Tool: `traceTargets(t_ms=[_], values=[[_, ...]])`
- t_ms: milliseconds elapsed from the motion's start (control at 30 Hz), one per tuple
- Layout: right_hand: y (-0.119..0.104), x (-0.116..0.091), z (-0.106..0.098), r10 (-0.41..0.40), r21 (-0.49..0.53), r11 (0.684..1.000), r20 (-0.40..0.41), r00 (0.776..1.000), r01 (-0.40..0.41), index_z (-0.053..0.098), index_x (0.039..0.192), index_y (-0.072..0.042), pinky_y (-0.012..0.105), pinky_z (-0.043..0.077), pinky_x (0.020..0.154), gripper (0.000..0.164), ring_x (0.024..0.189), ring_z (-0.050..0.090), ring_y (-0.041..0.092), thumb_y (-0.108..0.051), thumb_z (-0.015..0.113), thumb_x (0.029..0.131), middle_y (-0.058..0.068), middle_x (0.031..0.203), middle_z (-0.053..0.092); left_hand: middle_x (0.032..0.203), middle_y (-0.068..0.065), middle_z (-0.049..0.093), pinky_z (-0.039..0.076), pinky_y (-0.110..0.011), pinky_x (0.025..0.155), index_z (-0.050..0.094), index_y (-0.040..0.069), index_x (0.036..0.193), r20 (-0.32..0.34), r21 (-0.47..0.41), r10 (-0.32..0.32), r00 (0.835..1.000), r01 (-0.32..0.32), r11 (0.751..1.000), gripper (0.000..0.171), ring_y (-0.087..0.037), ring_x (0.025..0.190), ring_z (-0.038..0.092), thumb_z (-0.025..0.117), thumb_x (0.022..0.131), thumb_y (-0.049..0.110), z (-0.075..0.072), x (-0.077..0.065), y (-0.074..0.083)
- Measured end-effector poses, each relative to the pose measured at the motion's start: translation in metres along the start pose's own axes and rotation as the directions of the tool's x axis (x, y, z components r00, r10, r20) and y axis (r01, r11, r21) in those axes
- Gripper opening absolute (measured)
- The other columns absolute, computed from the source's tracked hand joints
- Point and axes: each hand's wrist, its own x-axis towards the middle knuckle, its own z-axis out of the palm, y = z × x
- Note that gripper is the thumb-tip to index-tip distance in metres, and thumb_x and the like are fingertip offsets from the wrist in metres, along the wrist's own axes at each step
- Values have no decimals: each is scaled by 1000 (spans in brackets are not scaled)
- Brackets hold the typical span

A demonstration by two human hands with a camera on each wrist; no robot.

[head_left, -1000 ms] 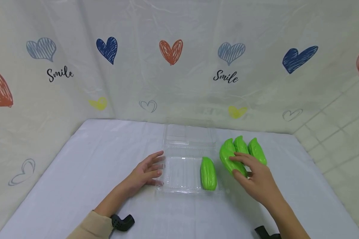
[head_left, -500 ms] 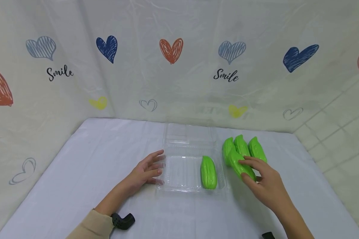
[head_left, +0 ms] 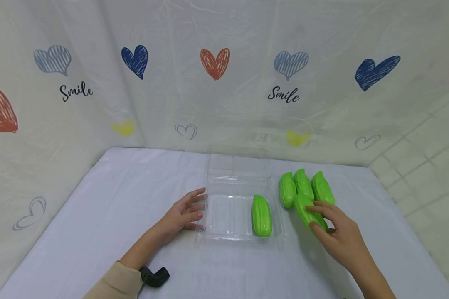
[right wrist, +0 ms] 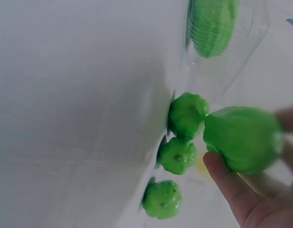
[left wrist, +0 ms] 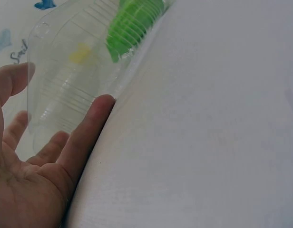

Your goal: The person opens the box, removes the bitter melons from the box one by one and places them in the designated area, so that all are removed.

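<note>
In the head view my right hand (head_left: 342,236) holds a glossy green ridged gourd (head_left: 307,211) between thumb and fingers. The right wrist view shows this gourd (right wrist: 244,137) raised off the cloth. Behind it lie three similar gourds, a left one (head_left: 287,190), a middle one (head_left: 303,182) and a right one (head_left: 323,187). A clear plastic clamshell box (head_left: 224,238) stands with its lid (head_left: 237,167) folded back. One gourd (head_left: 262,216) lies along the right side of its base. My left hand (head_left: 179,216) touches the box's left edge with fingers extended.
A white cloth (head_left: 224,274) covers the table. Behind it hangs a pale curtain (head_left: 243,112) printed with hearts and words. A black wrist device (head_left: 155,277) sits at the left sleeve (head_left: 116,282).
My right hand has moved right and a little nearer with the gourd, off the leftmost lying gourd, which now shows fully. The left hand and the box stay in place.
</note>
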Motion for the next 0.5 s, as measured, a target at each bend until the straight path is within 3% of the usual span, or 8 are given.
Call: traceTargets(t_ms=[133,500], values=[[2,-1,1,-2,4,1000,13,1000,2,70,120,-16,20,57,64,32,119,57,40,-11,74,89,12,134,61,163,-8,25,57,-47,90,25,23,158,0,-1,5,1000,-5,1000,70,-37,147,30,59,99,6,0,0,0],[12,0,6,6,-26,1000,45,999,-5,68,122,-15,49,60,69,34,119,58,43,-17,75,89,16,137,59,163,-7,25,57,-45,90,25,23,158,0,11,4,1000,-4,1000,70,-36,147,31,59,99,7,0,0,-1]])
